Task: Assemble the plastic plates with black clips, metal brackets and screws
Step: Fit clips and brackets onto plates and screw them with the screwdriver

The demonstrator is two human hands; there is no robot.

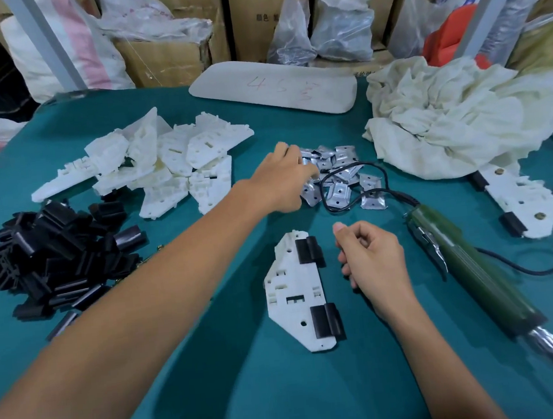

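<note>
A white plastic plate [292, 294] lies on the teal table in front of me, with two black clips [309, 251] fitted on its right edge. My left hand [282, 182] reaches into the pile of metal brackets [342, 176], its fingers curled among them; whether it holds one is hidden. To the right of the plate hovers my right hand [373, 257], fingers loosely curled, with nothing visible in it. Loose white plates [164, 162] are heaped at the back left, and loose black clips [48, 256] at the left.
A green electric screwdriver [474, 269] lies at the right, its black cable [350, 186] looping over the brackets. A finished plate [522, 201] sits at the far right below a crumpled cream cloth [461, 116]. A white foam pad [274, 86] lies at the back.
</note>
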